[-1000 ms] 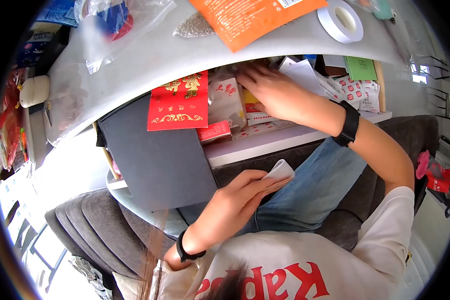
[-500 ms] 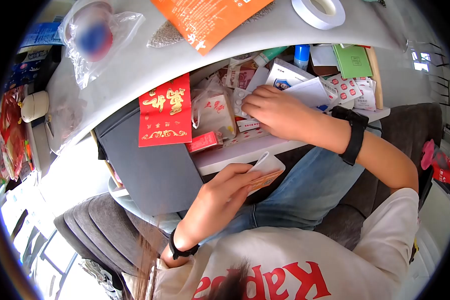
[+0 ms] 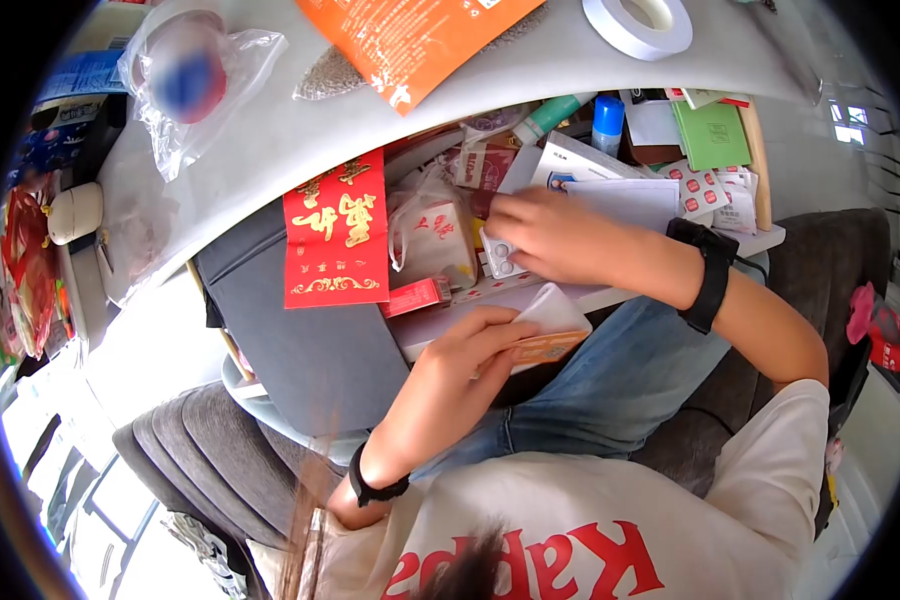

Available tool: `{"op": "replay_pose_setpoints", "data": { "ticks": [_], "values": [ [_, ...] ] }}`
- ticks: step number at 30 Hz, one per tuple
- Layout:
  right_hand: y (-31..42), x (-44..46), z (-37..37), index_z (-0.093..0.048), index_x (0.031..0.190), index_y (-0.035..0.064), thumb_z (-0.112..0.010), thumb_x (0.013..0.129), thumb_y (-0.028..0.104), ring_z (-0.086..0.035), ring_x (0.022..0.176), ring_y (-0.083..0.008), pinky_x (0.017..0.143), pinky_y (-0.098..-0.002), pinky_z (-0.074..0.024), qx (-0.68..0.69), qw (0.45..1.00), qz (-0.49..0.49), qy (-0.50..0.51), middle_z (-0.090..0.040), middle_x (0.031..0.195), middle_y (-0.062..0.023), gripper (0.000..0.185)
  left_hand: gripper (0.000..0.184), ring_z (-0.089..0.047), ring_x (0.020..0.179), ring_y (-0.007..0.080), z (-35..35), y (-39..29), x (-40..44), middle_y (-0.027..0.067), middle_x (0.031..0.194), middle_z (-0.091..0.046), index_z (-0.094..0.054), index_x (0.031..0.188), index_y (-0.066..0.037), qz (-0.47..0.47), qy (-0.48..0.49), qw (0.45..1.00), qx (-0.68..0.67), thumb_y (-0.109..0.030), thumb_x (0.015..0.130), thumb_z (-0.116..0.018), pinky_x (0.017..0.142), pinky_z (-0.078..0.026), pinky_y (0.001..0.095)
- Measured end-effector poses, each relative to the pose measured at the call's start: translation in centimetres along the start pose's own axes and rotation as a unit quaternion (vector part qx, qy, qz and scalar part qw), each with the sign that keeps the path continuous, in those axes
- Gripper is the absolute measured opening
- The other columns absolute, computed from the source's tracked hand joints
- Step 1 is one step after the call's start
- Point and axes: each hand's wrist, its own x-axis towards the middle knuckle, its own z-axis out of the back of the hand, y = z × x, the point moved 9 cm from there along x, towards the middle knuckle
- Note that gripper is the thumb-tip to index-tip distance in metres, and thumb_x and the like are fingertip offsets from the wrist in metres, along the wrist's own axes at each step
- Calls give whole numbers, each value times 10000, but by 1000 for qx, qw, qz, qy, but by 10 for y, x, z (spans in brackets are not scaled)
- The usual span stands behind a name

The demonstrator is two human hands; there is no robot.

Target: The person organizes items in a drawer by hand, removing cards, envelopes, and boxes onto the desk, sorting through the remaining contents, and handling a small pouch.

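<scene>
Blister pack (image 3: 502,259) is at the fingertips of my R hand (image 3: 553,235), on that hand's L side, over the drawer (image 3: 760,243). R fingers curl over it; can't tell if pinching or just touching. Visible strip runs approx. front to back; rest is hidden, so long axis unclear. R hand's the nearer of the 2. L hand (image 3: 458,362) is clamped on a folded leaflet (image 3: 553,346), free end pointing R, closer to me than R hand & apart from it.
</scene>
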Motion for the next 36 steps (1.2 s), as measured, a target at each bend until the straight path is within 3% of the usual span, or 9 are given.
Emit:
{"op": "replay_pose_setpoints", "data": {
  "ticks": [3,7,10,19,22,28,31,34,36],
  "values": [
    [-5,2,18,-561,1005,4,-637,690,107,-551,944,-330,873,-393,-429,-71,989,12,-130,-548,1041,-140,341,250,-567,786,233,-2,4,3,107,1015,-568,-611,1069,-14,6,8,1000,-14,36,830,-558,704,-466,299],
    [2,3,4,-568,1048,11,-647,683,140,-502,1042,-331,919,-399,-384,-132,991,17,-32,-550,1047,-145,396,237,-570,840,247,-1,2,5,102,977,-577,-625,1039,-20,-27,-17,999,-18,39,817,-564,725,-464,307],
    [-12,6,-10,-583,1055,35,-666,692,141,-458,1123,-347,989,-418,-344,93,986,-80,116,-490,1217,-140,387,236,-570,882,280,-4,2,5,104,980,-582,-632,1027,-38,-49,-6,999,7,27,808,-574,766,-461,334],
    [2,-3,7,-604,1014,-29,-618,792,165,-491,1107,-320,912,-356,-424,194,949,-120,218,-469,1206,-169,295,264,-563,910,282,-4,0,4,101,984,-587,-644,1026,-49,-64,5,997,50,33,782,-585,799,-452,350],
    [5,-9,13,-607,1017,-39,-627,794,184,-498,1101,-320,909,-360,-427,234,954,-49,183,-458,1225,-174,317,288,-570,907,276,-4,-2,5,103,983,-590,-646,1031,-41,-67,13,996,52,54,764,-589,796,-452,343],
    [-1,-16,21,-618,977,-60,-585,866,383,-542,1000,-281,836,-342,-439,294,930,-47,214,-488,1176,-175,458,282,-566,911,284,-4,-3,8,94,977,-595,-649,1017,-47,-72,11,996,58,46,757,-595,810,-448,355],
    [-7,-15,9,-615,1030,-44,-548,905,367,-501,1113,-282,912,-344,-418,312,885,-119,325,-471,1268,-180,435,273,-564,911,291,-4,-3,9,95,976,-597,-650,1012,-49,-69,11,996,61,37,758,-601,816,-447,360],
    [-12,-13,1,-623,1014,-45,-535,911,390,-511,1083,-268,898,-340,-419,415,836,-163,321,-532,1199,-173,455,270,-562,911,295,-5,-4,9,98,977,-597,-650,1012,-51,-71,15,995,63,31,759,-603,816,-447,364],
    [-23,-13,-1,-601,1049,-48,-524,921,373,-536,1019,-255,866,-333,-431,342,862,-196,318,-571,1118,-152,447,270,-562,910,296,-5,-5,10,99,977,-597,-649,1014,-51,-74,15,995,61,29,760,-602,814,-447,366]
  ]
}}
